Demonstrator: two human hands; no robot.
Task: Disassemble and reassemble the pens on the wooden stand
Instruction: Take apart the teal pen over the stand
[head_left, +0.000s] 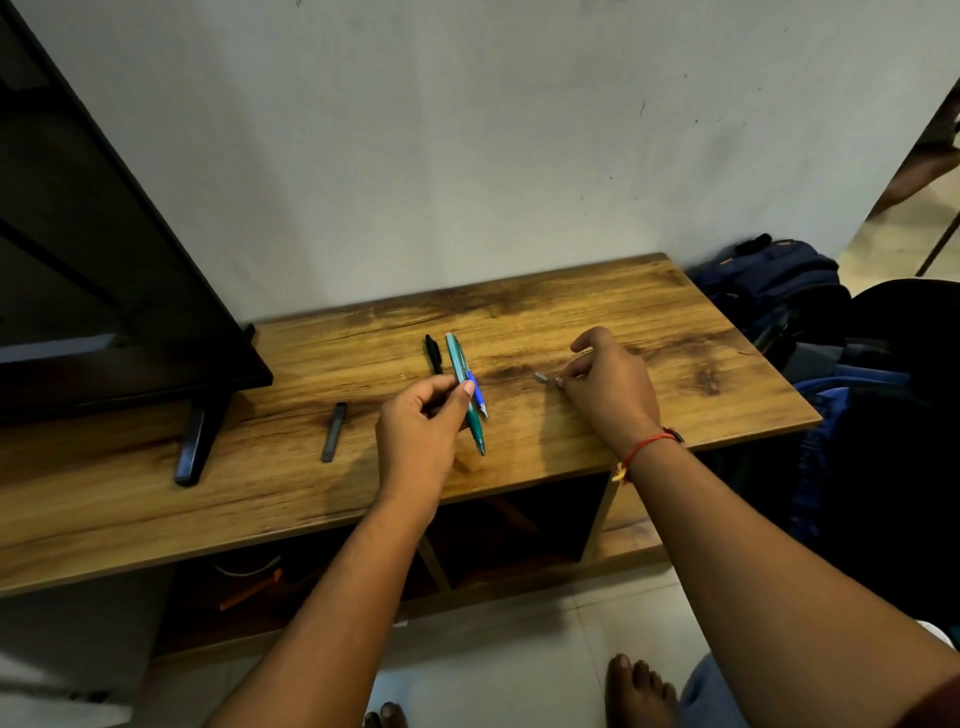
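Brown wood makes up the long low stand (623, 312), which runs from left to right under both arms. On its left end stands a flat black TV screen (104, 260) on a dark leg (200, 441). Past the right end, a dark blue backpack (774, 280) sits by the white wall (467, 130).

The left hand (421, 421) is over the middle of the stand. Its thumb and first finger pinch a long teal plastic pen (460, 364). One end of the pen points up and away from the hand. Its tip sticks out below the fingers, toward the front edge. A shorter blue pen with a silver tip (479, 395) lies tight against the right side of the teal one, just by the fingertips. A thin black pen (434, 353) shows just left of the teal pen, above the hand. I cannot tell if the hand holds it or if it lies on the wood.

The right hand (608, 384) is to the right of the pens, low on the stand top. Its thumb and finger pinch a tiny grey pen piece (540, 378). The piece pokes out to the left of the fingertips. A red thread (649, 444) goes round that wrist.

A short dark grey pen tube (334, 431) lies alone on the wood, left of the left hand, and nothing touches it.
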